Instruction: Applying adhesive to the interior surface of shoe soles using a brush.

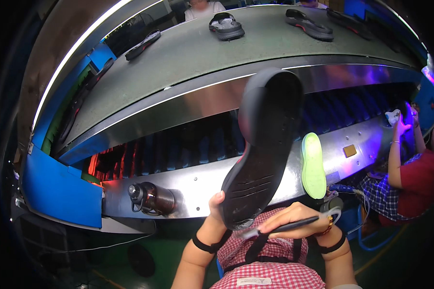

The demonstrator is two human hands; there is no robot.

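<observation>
Holding a black shoe sole (263, 149) up in our left hand (217, 208), fingers closed round its near end, tread facing us, centre frame above our lap. Our right hand (294, 219) is closed on a thin dark brush (287, 226), tip touching the sole's near edge. Right of the sole, a green insole (313, 166) lies on the metal shelf (188, 185). Metal bottle (152, 197) rests left. Far off, the conveyor belt (188, 53) carries sandals (225, 26).

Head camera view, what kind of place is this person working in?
Most likely a shoe factory assembly line. Soles ride a grey conveyor belt, the left hand holds up a black sole, and the right hand grips a slim brush-like tool.
</observation>
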